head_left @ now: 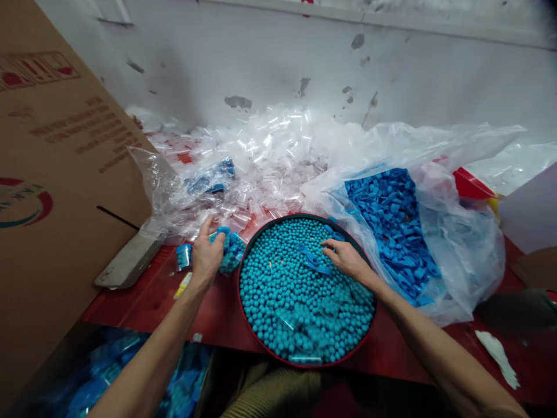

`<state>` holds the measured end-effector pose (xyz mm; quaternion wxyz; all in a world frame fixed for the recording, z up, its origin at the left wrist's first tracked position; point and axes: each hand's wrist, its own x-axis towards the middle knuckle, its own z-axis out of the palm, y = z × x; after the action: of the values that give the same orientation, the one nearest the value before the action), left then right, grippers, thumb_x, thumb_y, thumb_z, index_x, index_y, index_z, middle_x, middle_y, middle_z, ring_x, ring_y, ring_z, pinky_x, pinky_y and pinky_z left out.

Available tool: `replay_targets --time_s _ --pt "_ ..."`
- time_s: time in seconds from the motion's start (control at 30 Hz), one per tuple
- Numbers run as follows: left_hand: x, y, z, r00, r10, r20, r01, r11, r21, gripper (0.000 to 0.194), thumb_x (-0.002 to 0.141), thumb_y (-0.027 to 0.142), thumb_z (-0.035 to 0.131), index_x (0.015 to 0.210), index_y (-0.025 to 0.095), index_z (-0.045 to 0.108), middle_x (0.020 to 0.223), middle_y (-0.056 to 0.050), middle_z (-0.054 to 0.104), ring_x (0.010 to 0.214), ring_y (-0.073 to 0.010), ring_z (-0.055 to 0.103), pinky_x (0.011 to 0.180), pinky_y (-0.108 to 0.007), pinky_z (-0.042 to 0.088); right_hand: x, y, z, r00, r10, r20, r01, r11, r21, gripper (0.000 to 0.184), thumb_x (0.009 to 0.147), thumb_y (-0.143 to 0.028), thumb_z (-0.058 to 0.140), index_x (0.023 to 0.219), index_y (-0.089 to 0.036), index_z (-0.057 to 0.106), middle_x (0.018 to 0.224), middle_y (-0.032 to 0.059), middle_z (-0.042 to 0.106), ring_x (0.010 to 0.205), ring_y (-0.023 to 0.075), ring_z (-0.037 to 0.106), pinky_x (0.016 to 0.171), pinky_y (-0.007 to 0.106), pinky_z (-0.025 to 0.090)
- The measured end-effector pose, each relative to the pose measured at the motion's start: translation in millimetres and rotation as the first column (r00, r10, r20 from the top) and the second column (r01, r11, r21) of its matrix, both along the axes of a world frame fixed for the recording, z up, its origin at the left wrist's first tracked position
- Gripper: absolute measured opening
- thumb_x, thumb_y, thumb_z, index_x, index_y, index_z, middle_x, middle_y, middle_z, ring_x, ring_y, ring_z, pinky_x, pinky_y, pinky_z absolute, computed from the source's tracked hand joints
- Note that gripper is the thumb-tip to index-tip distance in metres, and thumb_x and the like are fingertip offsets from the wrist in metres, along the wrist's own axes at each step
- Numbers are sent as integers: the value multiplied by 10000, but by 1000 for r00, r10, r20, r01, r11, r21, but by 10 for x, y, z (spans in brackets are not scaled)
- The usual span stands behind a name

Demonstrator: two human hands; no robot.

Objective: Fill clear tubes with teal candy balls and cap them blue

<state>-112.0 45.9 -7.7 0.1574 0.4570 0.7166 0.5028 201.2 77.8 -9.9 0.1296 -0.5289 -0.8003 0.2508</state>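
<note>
A round tray [241, 273] full of small turquoise balls [287, 296] sits on a red table. My right hand [348, 259] rests on the balls at the tray's far right, fingers pinched near blue plastic pieces [314, 261] lying on top. My left hand [208, 253] is just left of the tray, closed over small clear packets filled with blue balls [230, 249]. Another filled packet [184, 255] lies beside it.
A heap of empty clear tubes [278, 157] lies behind the tray. A clear bag of blue plastic caps [391, 226] lies at the right. A large cardboard box [52, 174] stands at the left. Below the table edge is a bin of blue packets [104, 377].
</note>
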Motion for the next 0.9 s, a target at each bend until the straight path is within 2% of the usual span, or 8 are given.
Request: replay_targets --time_s 0.07,0.13,0.23,0.3,0.37,0.57,0.77,0.9 --pt "50 -53 1 978 -3 -210 1 1000 -9 408 735 271 461 1131 176 476 1017 -72 554 922 -207 505 839 -343 366 15 -45 64 998 50 27 -50 999 -4 274 814 -297 434 1002 -166 587 979 69 627 910 191 564 803 294 399" --pt "192 -181 24 928 -235 -290 219 972 -87 362 768 258 423 1114 175 488 986 -61 567 904 -191 510 834 -328 373 30 -129 145 989 140 53 -139 990 -21 263 808 -306 453 988 -176 594 980 62 626 912 194 560 808 298 392" --pt "456 -438 72 617 -737 -277 662 676 -322 308 755 220 473 1057 211 534 958 -34 571 908 -177 492 836 -311 358 34 -299 279 952 298 65 -292 952 -86 257 791 -306 489 1002 -196 587 967 49 626 891 191 561 787 295 393" --pt "609 -585 79 369 -898 -238 770 439 -464 341 726 204 527 1064 247 530 990 -25 552 942 -186 461 841 -317 337 -9 -424 349 904 425 43 -416 900 -130 286 781 -319 510 1041 -213 562 970 40 620 884 183 558 766 283 395" --pt "723 -675 53 247 -947 -207 775 321 -544 387 709 217 561 1089 262 508 988 -25 536 933 -192 448 817 -319 333 -98 -539 378 835 549 41 -539 830 -147 350 761 -385 530 1068 -217 537 962 43 615 883 190 551 749 284 394" --pt "859 -707 -143 230 -950 -212 784 310 -537 296 751 280 524 1041 219 525 913 -38 516 870 -178 450 774 -290 342 -340 -651 249 753 613 239 -591 790 -164 364 750 -461 511 936 -151 562 853 88 613 798 218 550 679 299 368" --pt "934 -690 -275 338 -907 -251 734 421 -533 279 845 223 314 1018 192 531 838 -58 553 801 -174 481 732 -291 373 -325 -568 186 784 570 245 -545 822 -167 253 794 -342 463 906 -139 564 811 85 628 729 193 563 616 262 343" --pt "940 -703 -224 322 -934 -157 781 356 -513 378 791 183 404 1168 199 406 1019 -62 549 946 -187 483 831 -309 358 -289 -566 157 821 531 209 -508 847 -156 251 831 -293 394 957 -144 552 841 84 632 748 182 565 626 256 337"
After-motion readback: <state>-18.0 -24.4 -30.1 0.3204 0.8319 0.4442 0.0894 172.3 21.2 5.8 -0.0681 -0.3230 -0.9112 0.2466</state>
